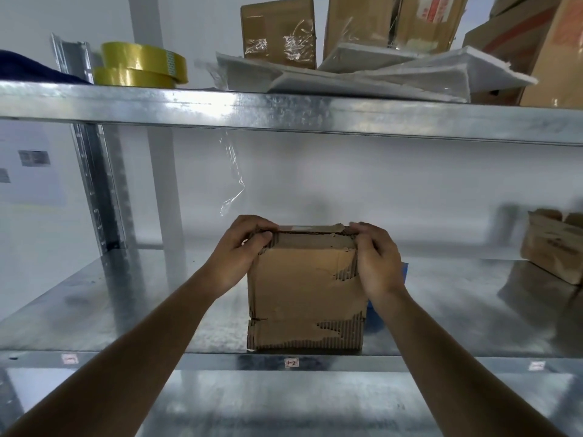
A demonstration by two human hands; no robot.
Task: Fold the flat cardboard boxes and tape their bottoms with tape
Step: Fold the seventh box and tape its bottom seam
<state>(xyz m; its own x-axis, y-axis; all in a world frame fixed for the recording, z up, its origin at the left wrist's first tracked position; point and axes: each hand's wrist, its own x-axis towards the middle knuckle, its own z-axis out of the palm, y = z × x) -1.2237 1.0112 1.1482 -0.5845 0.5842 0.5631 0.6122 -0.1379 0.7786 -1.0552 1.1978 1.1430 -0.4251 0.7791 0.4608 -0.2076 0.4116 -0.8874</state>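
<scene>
A worn brown cardboard box (303,288) stands on the metal shelf (126,310) near its front edge, its outer paper torn so the corrugation shows. My left hand (239,250) grips the box's upper left corner, fingers curled over the top. My right hand (375,260) grips the upper right corner the same way. A strip of clear tape (233,175) hangs from the upper shelf's edge, just above and behind the box. Two yellowish tape rolls (142,64) are stacked on the upper shelf at the left.
The upper shelf (315,115) also carries several cardboard boxes (279,29) and white foam sheets (378,70). Another folded box (555,244) sits at the right on the lower shelf. Something blue (405,269) shows behind the held box. A steel upright (94,184) stands at the left.
</scene>
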